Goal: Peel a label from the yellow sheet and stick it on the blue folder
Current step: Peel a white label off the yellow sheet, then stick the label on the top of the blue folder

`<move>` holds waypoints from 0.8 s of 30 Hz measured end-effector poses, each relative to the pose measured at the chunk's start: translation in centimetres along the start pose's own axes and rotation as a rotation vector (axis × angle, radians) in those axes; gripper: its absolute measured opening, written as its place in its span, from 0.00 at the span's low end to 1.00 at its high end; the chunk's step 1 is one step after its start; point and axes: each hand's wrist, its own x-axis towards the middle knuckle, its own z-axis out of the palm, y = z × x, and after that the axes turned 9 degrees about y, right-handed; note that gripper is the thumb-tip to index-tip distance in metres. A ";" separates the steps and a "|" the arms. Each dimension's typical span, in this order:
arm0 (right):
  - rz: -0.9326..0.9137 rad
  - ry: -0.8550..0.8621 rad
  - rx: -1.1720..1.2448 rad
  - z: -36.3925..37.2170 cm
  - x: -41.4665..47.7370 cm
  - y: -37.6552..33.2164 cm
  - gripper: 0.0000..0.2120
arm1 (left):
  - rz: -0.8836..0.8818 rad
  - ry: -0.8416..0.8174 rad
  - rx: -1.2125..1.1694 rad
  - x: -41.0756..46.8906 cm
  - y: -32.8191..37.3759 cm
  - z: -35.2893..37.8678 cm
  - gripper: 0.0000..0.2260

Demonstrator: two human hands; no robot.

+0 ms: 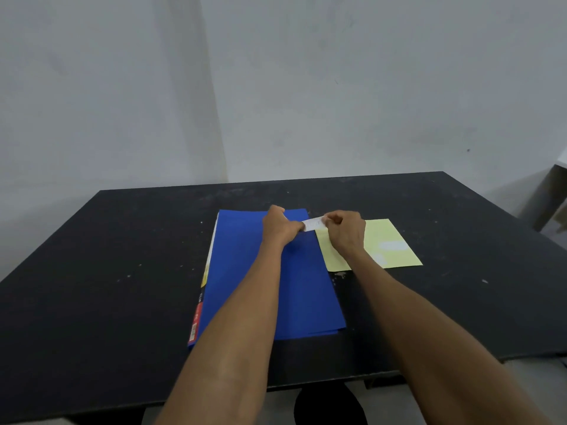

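A blue folder (294, 289) lies flat in the middle of the black table (122, 271). To its right lies the yellow sheet (389, 243), with pale patches on it. A small white label (313, 223) is stretched between my two hands above the folder's far right corner. My left hand (280, 225) pinches the label's left end. My right hand (345, 230) pinches its right end and covers part of the yellow sheet. Whether the label touches the folder I cannot tell.
A red and yellow strip (199, 305) runs along the folder's left edge. The table stands against a grey wall (276, 87). A piece of pale furniture (552, 194) shows at the far right edge.
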 end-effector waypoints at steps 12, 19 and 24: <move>0.102 -0.033 0.098 11.8 -1.9 -7.5 0.22 | 0.011 0.163 0.162 6.5 -3.2 -11.3 0.30; 0.159 -0.025 0.102 16.7 -2.3 -8.9 0.19 | 0.032 0.240 0.257 8.8 -5.0 -13.2 0.27; 0.182 0.005 0.029 17.4 -2.5 -8.3 0.17 | 0.084 0.248 0.344 9.1 -5.2 -12.1 0.24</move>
